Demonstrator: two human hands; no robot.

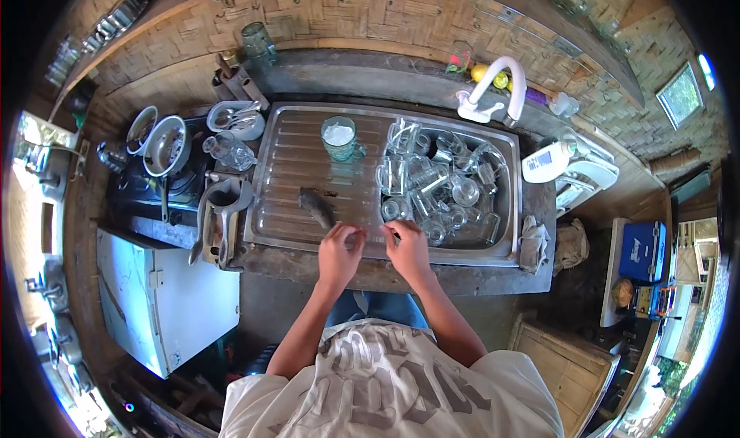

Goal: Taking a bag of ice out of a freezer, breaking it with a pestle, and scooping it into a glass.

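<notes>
Both of my hands are over the front edge of a stainless-steel sink unit. My left hand (341,248) has its thumb and fingertips pinched close together, over the ribbed drainboard (289,166). Beside its knuckles is a dark grey, elongated thing (316,205), perhaps a cloth or scouring pad. My right hand (408,247) is curled in a similar pinch near the basin's front left corner. Whether anything thin is between the fingers is too small to tell. Farther back on the drainboard stands a greenish glass mug (340,140) with white contents. Several clear glass mugs (433,175) lie piled in the basin.
A white faucet (488,94) rises behind the basin, with a white bottle (546,161) to its right. Left of the drainboard are a tub of cutlery (237,120), a glass jug (228,152) and a stove (173,178) with pans. A folded cloth (533,244) hangs at the counter's right.
</notes>
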